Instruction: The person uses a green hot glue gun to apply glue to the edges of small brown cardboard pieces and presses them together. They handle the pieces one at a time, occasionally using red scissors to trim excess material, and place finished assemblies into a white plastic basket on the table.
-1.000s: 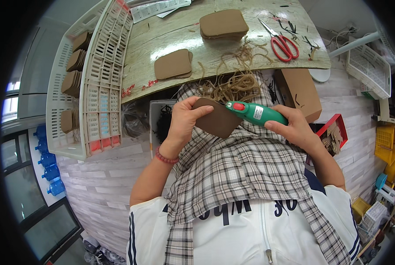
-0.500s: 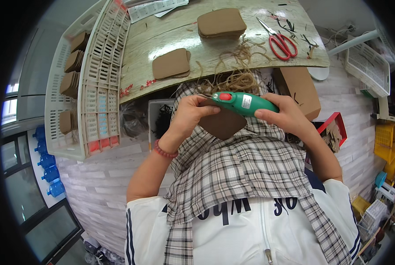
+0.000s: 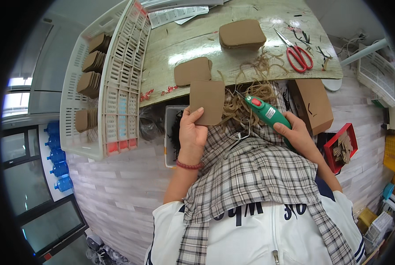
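Note:
My left hand (image 3: 193, 132) pinches the lower edge of a flat brown rounded-corner piece (image 3: 207, 98), thumb on its face. The piece is held up in front of the table edge, overlapping the small brown stack behind it. My right hand (image 3: 294, 131) is wrapped round a green handheld electric tool (image 3: 268, 114) with a red switch. Its thin metal tip points up and left, apart from the brown piece. Tangled brown trimming strips (image 3: 255, 95) lie on my lap just beyond the tool, some hanging from the table edge.
On the table (image 3: 162, 48) are a small brown stack (image 3: 192, 72), a thicker stack (image 3: 242, 33) and red-handled scissors (image 3: 299, 58). A white crate (image 3: 124, 84) with brown pieces stands at left. To the right are a cardboard box (image 3: 313, 104) and a red tray (image 3: 351, 137).
My left hand has turned the brown piece upright and lifted it away to the left. The tool has dropped back toward my lap, its tip now clear of the piece. The view has shifted.

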The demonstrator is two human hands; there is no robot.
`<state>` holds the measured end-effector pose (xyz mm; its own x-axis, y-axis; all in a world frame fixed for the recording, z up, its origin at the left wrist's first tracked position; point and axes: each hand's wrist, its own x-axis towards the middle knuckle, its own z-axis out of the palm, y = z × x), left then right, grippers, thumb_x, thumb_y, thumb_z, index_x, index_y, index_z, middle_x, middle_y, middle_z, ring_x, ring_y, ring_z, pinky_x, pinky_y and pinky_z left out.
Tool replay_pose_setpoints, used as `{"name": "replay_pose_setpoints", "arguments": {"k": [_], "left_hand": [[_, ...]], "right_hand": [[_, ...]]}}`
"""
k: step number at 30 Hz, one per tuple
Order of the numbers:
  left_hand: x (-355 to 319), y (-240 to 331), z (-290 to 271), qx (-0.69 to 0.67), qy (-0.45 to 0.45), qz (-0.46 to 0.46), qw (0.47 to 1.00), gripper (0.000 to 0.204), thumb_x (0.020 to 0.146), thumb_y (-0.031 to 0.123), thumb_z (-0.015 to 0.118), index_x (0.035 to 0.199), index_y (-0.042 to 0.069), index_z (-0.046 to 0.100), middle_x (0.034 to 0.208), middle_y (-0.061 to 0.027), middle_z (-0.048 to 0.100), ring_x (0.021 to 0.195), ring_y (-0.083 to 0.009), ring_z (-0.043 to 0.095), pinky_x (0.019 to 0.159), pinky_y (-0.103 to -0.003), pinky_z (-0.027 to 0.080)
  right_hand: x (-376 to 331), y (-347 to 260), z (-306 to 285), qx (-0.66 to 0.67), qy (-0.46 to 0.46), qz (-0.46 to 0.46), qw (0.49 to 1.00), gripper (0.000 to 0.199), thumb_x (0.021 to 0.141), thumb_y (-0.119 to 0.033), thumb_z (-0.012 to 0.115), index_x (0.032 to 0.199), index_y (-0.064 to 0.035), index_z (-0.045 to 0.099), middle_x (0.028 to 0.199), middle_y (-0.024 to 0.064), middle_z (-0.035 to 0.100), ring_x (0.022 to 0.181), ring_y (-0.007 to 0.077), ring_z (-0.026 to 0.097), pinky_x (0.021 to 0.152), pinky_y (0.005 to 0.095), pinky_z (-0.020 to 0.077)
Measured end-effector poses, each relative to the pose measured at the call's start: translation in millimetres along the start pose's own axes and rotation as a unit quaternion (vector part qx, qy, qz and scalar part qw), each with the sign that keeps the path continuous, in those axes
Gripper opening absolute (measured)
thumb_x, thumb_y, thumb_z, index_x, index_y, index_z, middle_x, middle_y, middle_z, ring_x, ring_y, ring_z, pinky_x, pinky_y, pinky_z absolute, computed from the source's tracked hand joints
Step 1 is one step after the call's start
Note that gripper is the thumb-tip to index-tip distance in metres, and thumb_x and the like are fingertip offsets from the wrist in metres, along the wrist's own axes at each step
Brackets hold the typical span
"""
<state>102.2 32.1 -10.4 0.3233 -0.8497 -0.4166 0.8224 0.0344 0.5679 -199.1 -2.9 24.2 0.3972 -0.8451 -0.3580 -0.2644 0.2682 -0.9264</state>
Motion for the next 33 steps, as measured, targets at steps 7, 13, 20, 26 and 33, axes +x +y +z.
{"name": "replay_pose_setpoints", "arguments": {"k": [7,13,20,26,33], "left_hand": [[2,-10,10,-0.03,-0.027,0.031,0.999,0.05,0.081,-0.013,0.058,0.128,0.001,0.047,0.125,-0.0114,0.056,0.117,-0.0253,0.054,0.107,-0.039,0.04],[5,-11,11,-0.046,-0.027,0.05,0.997,0.036,0.084,-0.011,0.06,0.117,0.001,0.054,0.119,-0.011,0.06,0.112,-0.0237,0.057,0.104,-0.038,0.043],[5,-11,15,-0.061,-0.037,0.086,0.994,0.033,0.085,-0.01,0.06,0.113,0.003,0.049,0.118,-0.011,0.059,0.112,-0.0236,0.057,0.104,-0.038,0.043],[5,-6,14,-0.067,-0.039,0.12,0.99,0.035,0.086,-0.009,0.06,0.115,0.004,0.045,0.119,-0.0097,0.056,0.113,-0.022,0.055,0.105,-0.038,0.042],[6,-3,6,-0.074,-0.041,0.164,0.983,0.036,0.088,-0.009,0.059,0.117,0.007,0.045,0.12,-0.0068,0.055,0.113,-0.0201,0.054,0.105,-0.038,0.042]], "right_hand": [[-5,3,10,-0.044,0.013,0.002,0.999,0.044,0.086,-0.031,0.071,0.116,-0.0003,0.06,0.086,0.0034,0.06,0.073,0.0092,0.055,0.065,0.0254,0.0451],[-6,4,17,-0.086,0.03,0.001,0.996,0.045,0.084,-0.034,0.072,0.113,-0.0003,0.062,0.09,0.0085,0.064,0.08,0.0144,0.059,0.072,0.0295,0.0475],[-9,-4,21,-0.092,0.026,0.001,0.995,0.045,0.084,-0.033,0.072,0.113,-0.0002,0.062,0.092,0.009,0.064,0.083,0.0143,0.06,0.074,0.0295,0.0477],[-9,-5,27,-0.108,0.029,-0.004,0.994,0.045,0.084,-0.032,0.072,0.115,-0.0003,0.061,0.09,0.0077,0.064,0.081,0.0134,0.059,0.073,0.0291,0.0478],[-6,3,31,-0.126,0.026,-0.047,0.991,0.045,0.084,-0.032,0.073,0.114,-0.0008,0.061,0.088,0.0072,0.065,0.076,0.0121,0.06,0.068,0.028,0.0491]]}}
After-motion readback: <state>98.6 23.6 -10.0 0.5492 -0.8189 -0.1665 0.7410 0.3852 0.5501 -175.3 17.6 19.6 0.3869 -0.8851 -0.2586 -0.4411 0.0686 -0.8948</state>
